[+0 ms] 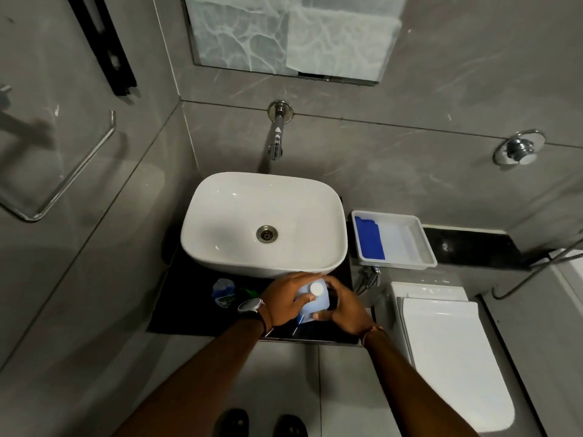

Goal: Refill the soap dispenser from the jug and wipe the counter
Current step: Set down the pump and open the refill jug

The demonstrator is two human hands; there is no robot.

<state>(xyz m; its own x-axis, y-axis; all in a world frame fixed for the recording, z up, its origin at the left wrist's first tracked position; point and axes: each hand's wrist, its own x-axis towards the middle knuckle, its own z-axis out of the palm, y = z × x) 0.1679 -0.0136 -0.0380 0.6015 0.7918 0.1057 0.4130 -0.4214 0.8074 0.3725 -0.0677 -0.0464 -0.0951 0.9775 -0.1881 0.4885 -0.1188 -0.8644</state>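
One jug (315, 300) of blue liquid, with one white cap (316, 289) on, is standing on the black counter (189, 310) just in front of the basin (239, 209). Two hands are holding it. The left hand (285, 299) is gripping its left side, fingers curled round it; the right hand (345, 307) is gripping its right side likewise. One small blue bottle (223, 293) is sitting in front of the basin, to the left. One white tray (407, 244) is lying right of the basin, holding one blue cloth (369, 238).
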